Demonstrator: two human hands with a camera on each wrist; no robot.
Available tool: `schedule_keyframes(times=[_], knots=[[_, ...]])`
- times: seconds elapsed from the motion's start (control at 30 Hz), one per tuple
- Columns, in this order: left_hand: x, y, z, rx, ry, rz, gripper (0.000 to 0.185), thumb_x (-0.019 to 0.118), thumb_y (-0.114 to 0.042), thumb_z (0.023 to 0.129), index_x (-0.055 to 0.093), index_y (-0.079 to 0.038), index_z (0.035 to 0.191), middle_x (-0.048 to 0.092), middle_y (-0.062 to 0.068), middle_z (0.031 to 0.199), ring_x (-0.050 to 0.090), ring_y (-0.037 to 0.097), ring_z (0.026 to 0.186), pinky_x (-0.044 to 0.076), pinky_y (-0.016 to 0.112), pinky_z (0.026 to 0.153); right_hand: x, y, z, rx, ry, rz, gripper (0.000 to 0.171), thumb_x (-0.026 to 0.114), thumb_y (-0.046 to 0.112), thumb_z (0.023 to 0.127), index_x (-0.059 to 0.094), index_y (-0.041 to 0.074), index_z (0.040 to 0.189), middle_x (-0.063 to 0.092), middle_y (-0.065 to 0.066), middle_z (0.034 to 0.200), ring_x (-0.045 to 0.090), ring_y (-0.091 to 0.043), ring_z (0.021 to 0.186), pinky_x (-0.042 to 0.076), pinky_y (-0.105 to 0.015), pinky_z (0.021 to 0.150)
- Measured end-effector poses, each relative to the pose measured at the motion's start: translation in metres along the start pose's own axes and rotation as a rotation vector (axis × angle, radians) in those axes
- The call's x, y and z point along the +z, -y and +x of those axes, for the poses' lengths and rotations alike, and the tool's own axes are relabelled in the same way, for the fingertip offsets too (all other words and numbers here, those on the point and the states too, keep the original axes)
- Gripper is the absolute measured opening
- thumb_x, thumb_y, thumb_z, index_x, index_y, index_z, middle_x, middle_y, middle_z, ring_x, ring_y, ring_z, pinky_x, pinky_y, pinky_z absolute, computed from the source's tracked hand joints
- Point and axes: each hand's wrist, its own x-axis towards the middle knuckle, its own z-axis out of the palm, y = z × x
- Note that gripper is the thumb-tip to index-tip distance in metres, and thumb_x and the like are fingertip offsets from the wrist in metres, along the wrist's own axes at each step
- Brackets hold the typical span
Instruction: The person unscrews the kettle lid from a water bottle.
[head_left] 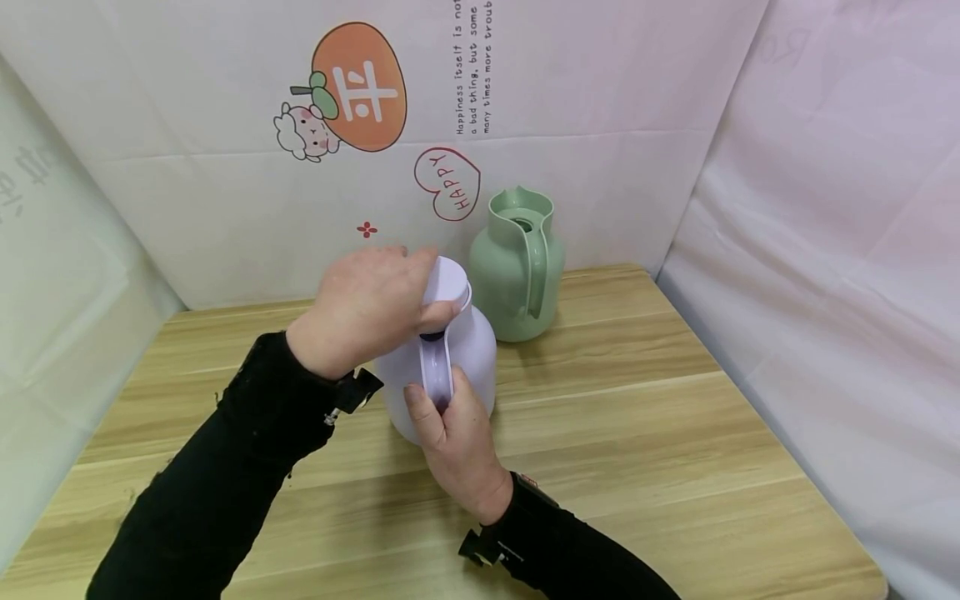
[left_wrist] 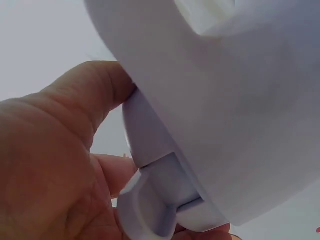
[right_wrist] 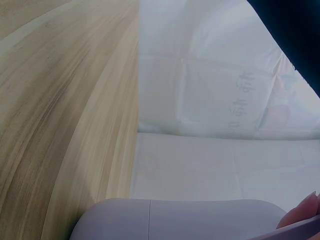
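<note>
- A white jug of smooth, glossy plastic stands upright on the wooden table, near its middle; the body is round and bulbous, narrowing to a short neck.
- The left hand is curled over the jug's lid, a flat-topped round cap, with the fingers wrapped round its rim and the thumb against its near side.
- In the left wrist view the lid fills most of the frame as a pale curved surface, with a thumb pressed against its edge and a moulded hinge or spout part just below.
- The right hand grips the jug's handle, a flat curved loop down the near side; its fingers pass through the loop.
- The right wrist view shows only the rounded white wall of the jug at the bottom, a fingertip at the corner and the streaked grain of the table.
- A pale green jug of the same rounded shape, matt and with a looped handle, stands behind the white one, close to it but apart, by the back wall.
- Both sleeves are black fabric.
- The backdrop is a creased pale sheet printed with cartoon pictures and lettering.
</note>
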Motion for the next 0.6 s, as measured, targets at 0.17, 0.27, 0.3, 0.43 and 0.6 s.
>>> schedule_keyframes(times=[0.17, 0.27, 0.3, 0.43, 0.6], knots=[[0.0013, 0.0016, 0.0016, -0.014, -0.01, -0.009, 0.047, 0.076, -0.048, 0.091, 0.063, -0.002, 0.091, 0.062, 0.01, 0.07, 0.061, 0.029, 0.061, 0.048, 0.042, 0.05, -0.0002, -0.0008, -0.0005, 0.002, 0.006, 0.006, 0.027, 0.059, 0.023, 0.107, 0.055, -0.002, 0.116, 0.059, -0.008, 0.095, 0.058, -0.015, 0.085, 0.05, -0.029, 0.07], [0.003, 0.0004, 0.0025, -0.045, -0.03, -0.006, 0.048, 0.074, -0.049, 0.09, 0.059, -0.004, 0.082, 0.057, 0.009, 0.065, 0.057, 0.029, 0.057, 0.044, 0.041, 0.047, -0.0001, -0.0007, -0.0004, 0.001, 0.003, 0.005, 0.03, 0.059, 0.026, 0.107, 0.056, -0.003, 0.115, 0.06, -0.008, 0.096, 0.058, -0.015, 0.085, 0.05, -0.029, 0.071], [0.0036, -0.0003, 0.0028, -0.056, -0.038, -0.002, 0.048, 0.074, -0.049, 0.09, 0.058, -0.005, 0.08, 0.056, 0.008, 0.063, 0.056, 0.029, 0.055, 0.043, 0.04, 0.046, 0.0, -0.0008, -0.0003, -0.002, 0.003, 0.005, 0.031, 0.059, 0.027, 0.107, 0.056, -0.003, 0.115, 0.06, -0.008, 0.095, 0.058, -0.015, 0.085, 0.05, -0.029, 0.071], [0.0058, -0.0035, 0.0038, -0.095, -0.076, 0.02, 0.049, 0.072, -0.05, 0.088, 0.056, -0.006, 0.074, 0.053, 0.008, 0.059, 0.053, 0.029, 0.051, 0.039, 0.039, 0.042, 0.0003, -0.0013, -0.0001, -0.006, 0.0, 0.009, 0.031, 0.058, 0.027, 0.108, 0.056, -0.002, 0.114, 0.059, -0.008, 0.093, 0.057, -0.014, 0.084, 0.049, -0.029, 0.07], [0.0041, -0.0071, 0.0053, -0.144, -0.063, 0.038, 0.05, 0.068, -0.051, 0.089, 0.055, -0.007, 0.071, 0.052, 0.008, 0.058, 0.052, 0.029, 0.048, 0.037, 0.037, 0.041, 0.0003, -0.0018, 0.0003, 0.004, 0.004, 0.012, 0.028, 0.058, 0.027, 0.108, 0.056, -0.001, 0.114, 0.057, -0.007, 0.092, 0.055, -0.013, 0.082, 0.048, -0.028, 0.069]])
